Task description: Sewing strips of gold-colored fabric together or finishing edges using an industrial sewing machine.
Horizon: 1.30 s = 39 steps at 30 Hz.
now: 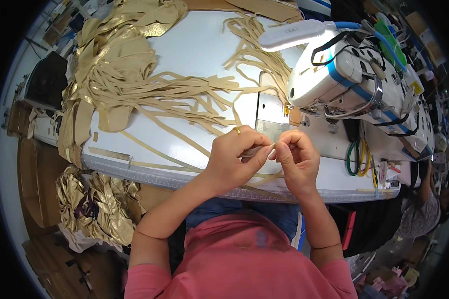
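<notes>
Close to the table's front edge, my left hand point(238, 155) and my right hand point(298, 162) meet fingertip to fingertip, both pinched closed. Between them is a thin beige fabric strip point(269, 178), part of which trails below my fingers; its exact ends are hidden. A ring sits on one finger of my left hand. Long beige strips point(179, 88) fan out across the table from a gold-and-beige heap point(115, 60) on the left. Just beyond my hands stands a white sewing machine point(329, 74), its metal plate point(273, 130) nearest my fingertips.
A second bunch of beige strips point(254, 47) lies beside the machine. Green-handled scissors point(353, 158) and a yellow-handled pair point(364, 158) rest to the right. A ruler strip point(149, 175) follows the table's front edge. Shiny gold material point(105, 209) is piled below left. A person point(420, 217) is at far right.
</notes>
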Motion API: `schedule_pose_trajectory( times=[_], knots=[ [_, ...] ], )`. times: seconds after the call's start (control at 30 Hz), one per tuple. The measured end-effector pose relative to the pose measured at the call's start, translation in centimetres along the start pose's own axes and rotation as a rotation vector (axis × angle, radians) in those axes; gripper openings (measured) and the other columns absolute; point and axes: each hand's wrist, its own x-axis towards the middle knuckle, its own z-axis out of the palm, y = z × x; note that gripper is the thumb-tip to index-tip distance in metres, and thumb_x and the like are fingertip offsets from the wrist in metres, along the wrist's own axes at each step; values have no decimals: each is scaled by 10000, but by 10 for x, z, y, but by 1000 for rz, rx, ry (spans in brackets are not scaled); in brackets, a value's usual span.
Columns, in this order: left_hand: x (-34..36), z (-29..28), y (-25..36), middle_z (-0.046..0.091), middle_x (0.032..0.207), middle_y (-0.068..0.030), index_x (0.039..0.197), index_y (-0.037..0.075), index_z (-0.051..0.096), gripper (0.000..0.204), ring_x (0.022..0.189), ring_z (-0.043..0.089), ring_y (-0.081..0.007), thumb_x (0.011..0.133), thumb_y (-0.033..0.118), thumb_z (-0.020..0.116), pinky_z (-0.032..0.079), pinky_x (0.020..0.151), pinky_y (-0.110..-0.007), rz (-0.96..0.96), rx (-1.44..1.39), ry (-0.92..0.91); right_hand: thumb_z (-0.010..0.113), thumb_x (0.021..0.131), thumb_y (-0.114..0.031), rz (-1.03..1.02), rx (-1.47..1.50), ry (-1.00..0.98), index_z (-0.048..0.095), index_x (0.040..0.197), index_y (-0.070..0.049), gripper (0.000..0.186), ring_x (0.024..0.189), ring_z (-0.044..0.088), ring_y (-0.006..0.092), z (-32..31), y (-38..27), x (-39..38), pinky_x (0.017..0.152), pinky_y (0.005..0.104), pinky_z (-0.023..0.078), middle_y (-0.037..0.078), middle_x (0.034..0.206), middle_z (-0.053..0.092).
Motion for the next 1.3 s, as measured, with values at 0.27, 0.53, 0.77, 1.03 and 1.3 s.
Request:
schedule_pose_trajectory(
  times=[0.27,0.53,0.77,1.03,1.3],
  knots=[
    [80,11,-31,627,622,-53,784,-29,671,159,547,561,-89,807,128,659,466,515,-263,-402,140,-677,644,831,-42,-170,-784,138,628,871,-29,45,660,569,154,-39,14,7,595,280,445,51,790,576],
    [118,35,-24,627,596,-40,663,12,648,113,530,575,-90,738,90,682,478,531,-256,-749,348,-845,693,749,-87,-516,-1178,-114,689,978,-134,233,773,571,201,-66,21,13,743,349,414,13,840,579],
    [124,24,-17,635,595,-41,673,27,655,123,532,583,-115,727,132,690,485,564,-283,-640,544,-926,686,768,-155,-522,-1282,-146,706,1000,-201,237,738,541,164,-65,23,19,691,342,380,-30,832,527],
    [86,-7,-41,594,867,-54,838,59,642,115,847,588,-235,766,148,648,482,744,-346,472,667,-469,694,767,-175,-513,-1232,-156,703,973,-178,206,726,532,163,-65,24,20,675,341,377,-24,818,515],
    [58,14,-53,608,862,-54,882,20,667,252,787,595,-194,641,94,675,486,653,-312,757,703,-454,697,763,-176,-526,-1200,-120,694,956,-152,194,707,532,166,-61,26,21,649,323,378,-14,798,513]
  ],
)
